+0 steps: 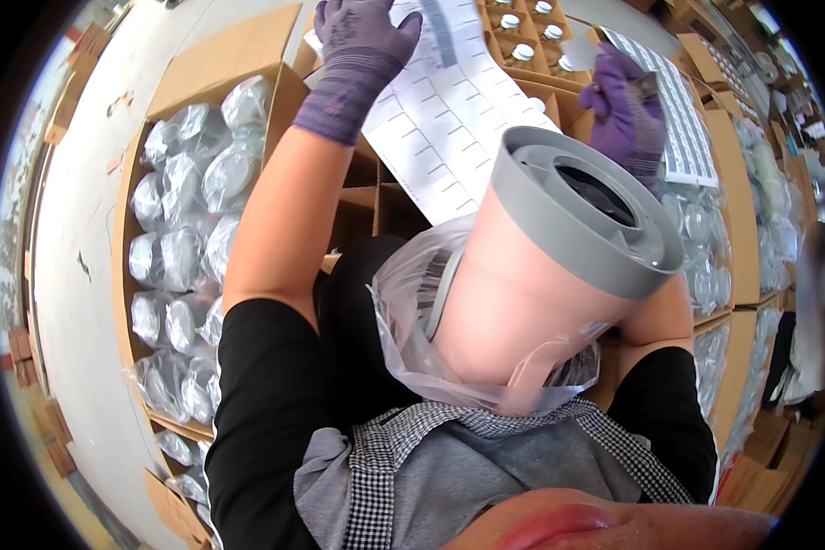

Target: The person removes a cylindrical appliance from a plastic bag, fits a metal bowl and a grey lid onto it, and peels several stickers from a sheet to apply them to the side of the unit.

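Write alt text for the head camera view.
A person's purple-gloved left hand is at the left edge of a white lined sheet, the gloved right hand near white-capped bottles. A grey-topped pink container tilts in the foreground; plastic-wrapped items fill a carton on the left.

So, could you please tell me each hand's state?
Left hand: partly out of frame, grip cannot be told.
Right hand: partly curled, grip cannot be told.
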### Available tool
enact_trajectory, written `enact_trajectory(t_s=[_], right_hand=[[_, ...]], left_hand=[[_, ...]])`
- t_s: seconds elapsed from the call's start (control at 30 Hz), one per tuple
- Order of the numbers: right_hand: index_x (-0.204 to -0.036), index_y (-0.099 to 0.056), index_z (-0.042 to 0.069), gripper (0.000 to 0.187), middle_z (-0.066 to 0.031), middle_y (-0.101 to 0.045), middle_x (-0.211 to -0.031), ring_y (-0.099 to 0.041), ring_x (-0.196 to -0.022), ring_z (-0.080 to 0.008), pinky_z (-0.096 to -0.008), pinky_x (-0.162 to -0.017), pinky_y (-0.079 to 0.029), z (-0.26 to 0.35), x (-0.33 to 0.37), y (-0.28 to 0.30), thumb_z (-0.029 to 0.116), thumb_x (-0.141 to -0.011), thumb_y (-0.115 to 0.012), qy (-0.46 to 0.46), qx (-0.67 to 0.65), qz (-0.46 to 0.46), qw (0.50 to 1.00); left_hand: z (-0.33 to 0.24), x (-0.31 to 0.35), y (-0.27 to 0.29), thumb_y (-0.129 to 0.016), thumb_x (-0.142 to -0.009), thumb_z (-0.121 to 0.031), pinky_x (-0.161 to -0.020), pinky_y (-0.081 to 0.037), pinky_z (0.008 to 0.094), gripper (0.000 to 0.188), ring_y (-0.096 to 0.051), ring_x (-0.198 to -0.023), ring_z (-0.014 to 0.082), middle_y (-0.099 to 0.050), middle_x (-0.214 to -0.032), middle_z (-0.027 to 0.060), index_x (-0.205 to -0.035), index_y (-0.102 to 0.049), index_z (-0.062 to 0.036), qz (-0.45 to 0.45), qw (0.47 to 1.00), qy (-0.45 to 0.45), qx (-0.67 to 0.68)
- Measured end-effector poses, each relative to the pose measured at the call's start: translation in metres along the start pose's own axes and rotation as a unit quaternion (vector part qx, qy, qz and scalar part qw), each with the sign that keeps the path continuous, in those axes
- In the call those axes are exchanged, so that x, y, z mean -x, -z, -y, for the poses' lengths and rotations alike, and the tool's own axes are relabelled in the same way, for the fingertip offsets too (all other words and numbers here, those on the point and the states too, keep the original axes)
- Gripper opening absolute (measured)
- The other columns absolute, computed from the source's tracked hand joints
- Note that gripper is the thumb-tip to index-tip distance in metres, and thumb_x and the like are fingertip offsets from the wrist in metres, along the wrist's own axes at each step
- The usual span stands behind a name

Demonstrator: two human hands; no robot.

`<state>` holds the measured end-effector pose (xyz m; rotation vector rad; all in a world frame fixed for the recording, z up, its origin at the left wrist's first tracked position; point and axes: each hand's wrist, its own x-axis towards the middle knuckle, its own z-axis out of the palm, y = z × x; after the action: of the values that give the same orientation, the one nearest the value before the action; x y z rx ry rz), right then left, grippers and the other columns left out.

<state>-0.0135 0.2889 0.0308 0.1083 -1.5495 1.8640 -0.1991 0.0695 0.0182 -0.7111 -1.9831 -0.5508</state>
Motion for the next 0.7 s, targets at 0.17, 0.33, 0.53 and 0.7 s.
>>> enact_trajectory(t_s=[0.17,0.33,0.53,0.7], right_hand=[[-0.102,-0.074,-0.001,0.024,-0.0136,-0.070,-0.103,-0.066,-0.092,-0.0200,-0.0305,-0.077,-0.054,0.102,-0.015,0.009,-0.002,-0.078,-0.075,0.205,0.143,0.257,0.934],[-0.091,-0.077,0.002,0.019,-0.0136,-0.070,-0.102,-0.068,-0.092,-0.0240,-0.0350,-0.079,-0.055,0.172,-0.017,-0.007,0.007,-0.073,-0.080,0.237,0.267,0.430,0.829],[-0.118,-0.066,0.004,0.037,-0.0078,-0.068,-0.096,-0.065,-0.086,-0.0130,-0.0278,-0.074,-0.052,0.193,0.016,-0.004,0.004,-0.082,-0.075,-0.029,0.013,0.310,0.950],[-0.120,-0.058,-0.005,0.056,-0.0039,-0.061,-0.095,-0.047,-0.064,-0.0013,-0.0179,-0.062,-0.039,0.184,0.070,-0.012,0.036,-0.086,-0.077,-0.023,0.120,0.286,0.950]], left_hand=[[-0.056,-0.052,0.101,-0.068,-0.091,-0.026,-0.093,-0.051,0.0347,0.035,-0.066,-0.104,0.0253,-0.068,-0.108,0.0139,-0.110,-0.068,0.0024,0.252,0.741,0.115,0.611],[-0.081,-0.063,0.149,-0.066,-0.089,-0.031,-0.100,-0.048,0.0352,0.048,-0.062,-0.116,0.0220,-0.060,-0.133,0.0155,-0.122,-0.061,0.0034,0.377,0.620,0.084,0.683],[-0.122,-0.056,0.208,-0.075,-0.078,-0.010,-0.103,-0.043,0.0374,0.014,-0.056,-0.122,0.0267,-0.064,-0.117,0.0156,-0.083,-0.070,0.0016,0.292,0.662,0.209,0.658],[-0.140,-0.020,0.224,-0.076,-0.072,-0.008,-0.111,-0.034,0.0439,0.012,-0.048,-0.131,0.0299,-0.072,-0.089,0.0124,-0.079,-0.074,0.0015,0.256,0.701,0.217,0.629]])
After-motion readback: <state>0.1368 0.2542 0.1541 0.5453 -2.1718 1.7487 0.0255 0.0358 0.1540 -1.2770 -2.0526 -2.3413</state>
